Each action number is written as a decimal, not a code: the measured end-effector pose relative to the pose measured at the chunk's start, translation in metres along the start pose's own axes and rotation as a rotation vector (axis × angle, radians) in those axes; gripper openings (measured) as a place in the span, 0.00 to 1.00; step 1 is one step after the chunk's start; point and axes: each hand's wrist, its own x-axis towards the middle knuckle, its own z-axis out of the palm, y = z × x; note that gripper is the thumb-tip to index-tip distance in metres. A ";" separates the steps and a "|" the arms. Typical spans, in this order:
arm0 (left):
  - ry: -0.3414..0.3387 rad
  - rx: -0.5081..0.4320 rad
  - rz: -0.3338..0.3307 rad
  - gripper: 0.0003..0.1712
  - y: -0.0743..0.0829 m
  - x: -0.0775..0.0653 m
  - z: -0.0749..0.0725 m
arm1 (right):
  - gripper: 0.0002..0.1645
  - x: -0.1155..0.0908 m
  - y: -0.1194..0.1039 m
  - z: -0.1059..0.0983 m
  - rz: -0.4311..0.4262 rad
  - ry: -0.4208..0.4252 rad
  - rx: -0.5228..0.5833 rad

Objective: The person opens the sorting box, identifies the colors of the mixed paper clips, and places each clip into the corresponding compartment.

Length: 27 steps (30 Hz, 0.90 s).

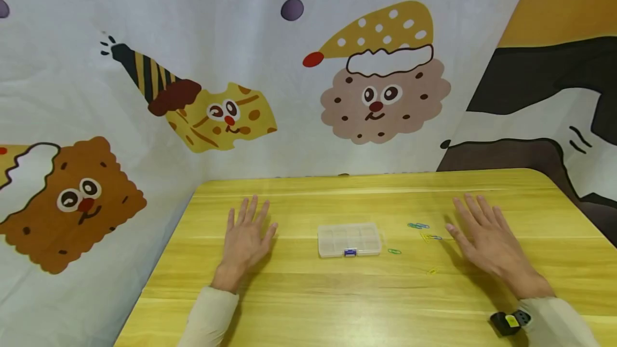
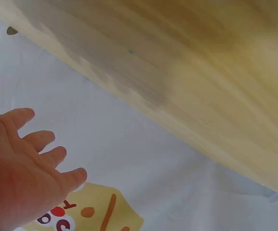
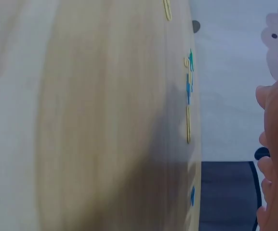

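Note:
Between the two hands lies a clear plastic compartment box point(image 1: 332, 241), its lid down and a blue latch point(image 1: 350, 253) on the near side. My left hand point(image 1: 245, 241), fingers straight and spread, is over the table left of the box and holds nothing. To the right, my right hand point(image 1: 489, 242) is likewise spread out and holds nothing. Between it and the box lie several paper clips: a green paper clip point(image 1: 394, 251) by the box's corner, a yellow paper clip point(image 1: 433, 271) nearer me, and others in blue, green and yellow. In the right wrist view a yellow paper clip point(image 3: 188, 124) lies below the hand's side.
The wood-grain table point(image 1: 299, 304) has its far edge against a white cloth backdrop point(image 1: 231, 15) printed with cartoon biscuits and cheese. A small black device point(image 1: 505, 324) is worn at the right wrist, by the light sleeve cuff.

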 end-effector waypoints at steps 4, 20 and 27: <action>0.004 0.001 0.021 0.37 0.005 0.001 0.000 | 0.42 0.003 -0.006 0.001 -0.006 -0.005 0.001; -0.086 -0.122 0.157 0.36 0.036 0.003 0.001 | 0.40 0.018 -0.044 0.010 -0.170 -0.019 0.114; -0.130 -0.130 0.240 0.36 0.055 0.000 0.000 | 0.37 0.025 -0.075 0.015 -0.240 -0.046 0.157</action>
